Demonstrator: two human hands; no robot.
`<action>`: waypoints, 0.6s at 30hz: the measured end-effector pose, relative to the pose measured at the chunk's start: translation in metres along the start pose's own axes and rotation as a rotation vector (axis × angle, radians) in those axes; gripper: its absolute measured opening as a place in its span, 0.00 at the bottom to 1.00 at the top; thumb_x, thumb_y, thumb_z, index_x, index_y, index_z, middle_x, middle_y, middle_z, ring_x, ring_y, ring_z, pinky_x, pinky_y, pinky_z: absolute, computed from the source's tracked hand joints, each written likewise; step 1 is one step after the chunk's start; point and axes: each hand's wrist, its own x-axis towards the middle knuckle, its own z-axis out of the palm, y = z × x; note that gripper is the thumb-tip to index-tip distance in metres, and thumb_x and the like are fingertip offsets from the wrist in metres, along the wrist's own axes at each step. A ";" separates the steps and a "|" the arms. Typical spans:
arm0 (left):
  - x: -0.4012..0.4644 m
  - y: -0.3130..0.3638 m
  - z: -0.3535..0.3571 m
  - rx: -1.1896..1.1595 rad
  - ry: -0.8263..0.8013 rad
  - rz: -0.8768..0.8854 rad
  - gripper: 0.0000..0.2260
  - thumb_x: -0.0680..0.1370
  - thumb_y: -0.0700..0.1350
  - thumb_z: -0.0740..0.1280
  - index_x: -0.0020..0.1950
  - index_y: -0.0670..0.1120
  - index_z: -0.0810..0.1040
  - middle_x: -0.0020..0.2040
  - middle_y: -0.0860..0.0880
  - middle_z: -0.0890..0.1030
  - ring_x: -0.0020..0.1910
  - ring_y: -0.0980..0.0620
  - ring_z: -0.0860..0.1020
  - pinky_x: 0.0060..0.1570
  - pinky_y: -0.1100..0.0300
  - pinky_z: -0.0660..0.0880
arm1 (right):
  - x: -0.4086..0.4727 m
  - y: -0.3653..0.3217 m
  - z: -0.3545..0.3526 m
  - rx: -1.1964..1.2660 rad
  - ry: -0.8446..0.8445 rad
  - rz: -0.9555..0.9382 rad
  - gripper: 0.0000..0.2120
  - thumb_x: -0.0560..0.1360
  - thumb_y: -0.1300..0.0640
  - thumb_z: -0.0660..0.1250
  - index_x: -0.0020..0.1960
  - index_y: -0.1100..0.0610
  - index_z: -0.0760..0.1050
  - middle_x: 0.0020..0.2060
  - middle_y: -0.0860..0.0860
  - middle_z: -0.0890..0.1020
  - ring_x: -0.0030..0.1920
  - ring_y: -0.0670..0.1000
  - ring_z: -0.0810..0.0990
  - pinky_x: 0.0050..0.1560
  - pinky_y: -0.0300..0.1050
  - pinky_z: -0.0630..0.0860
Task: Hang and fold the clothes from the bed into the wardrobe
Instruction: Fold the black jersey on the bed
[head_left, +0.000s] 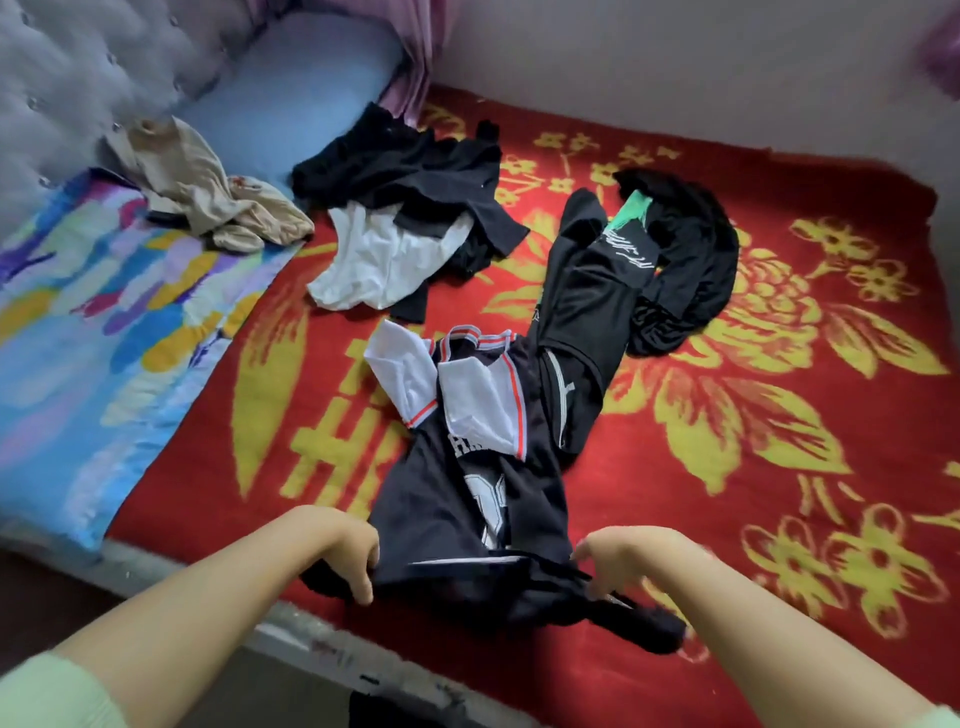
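The near edge of the bed (291, 618) runs across the lower part of the frame from lower left toward bottom centre, and both hands work right at that edge. The left hand (348, 556) has its fingers curled over and clamped on the bottom hem of a black jersey (467, 499), and the right hand (618, 564) pinches the same hem on the other side, with a dark bunch of cloth trailing off toward the lower right. The jersey lies lengthwise up the centre of the frame on the red blanket (753, 467) with yellow flowers; it shows white lettering and a number, white sleeve panels and orange-and-white trim at the neck. Bare blanket lies open to the right of the jersey and along the right side of the frame, up to the wall in the upper right. Just beside the jersey, at centre right, a black pair of pants (576, 312) stretches upward to a black garment with a green patch (675, 249). In the upper centre sits a heap of black and white clothes (395, 218), apart from the jersey. In the upper left, a beige garment (208, 192) rests on a many-coloured pillow (104, 312), beside a blue pillow (291, 104) against the grey padded headboard (78, 67).
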 end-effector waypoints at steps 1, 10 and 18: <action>0.010 -0.006 0.003 -0.026 0.004 0.005 0.13 0.73 0.56 0.67 0.50 0.47 0.79 0.41 0.51 0.77 0.43 0.50 0.76 0.42 0.58 0.72 | 0.008 -0.003 -0.004 0.023 0.046 -0.014 0.21 0.75 0.54 0.64 0.68 0.54 0.71 0.58 0.55 0.79 0.55 0.56 0.78 0.51 0.44 0.72; 0.108 -0.036 -0.056 -0.650 0.622 0.018 0.08 0.78 0.46 0.62 0.51 0.45 0.78 0.50 0.48 0.80 0.44 0.51 0.75 0.40 0.61 0.67 | 0.137 -0.044 -0.065 0.293 0.535 -0.029 0.16 0.76 0.54 0.62 0.63 0.55 0.70 0.60 0.56 0.70 0.63 0.58 0.71 0.56 0.49 0.72; 0.204 -0.079 -0.143 -0.561 1.168 -0.126 0.23 0.77 0.44 0.65 0.71 0.42 0.64 0.72 0.41 0.63 0.70 0.42 0.63 0.65 0.51 0.63 | 0.251 -0.057 -0.103 0.318 0.775 0.220 0.42 0.73 0.45 0.66 0.77 0.54 0.46 0.66 0.55 0.64 0.68 0.56 0.62 0.61 0.51 0.66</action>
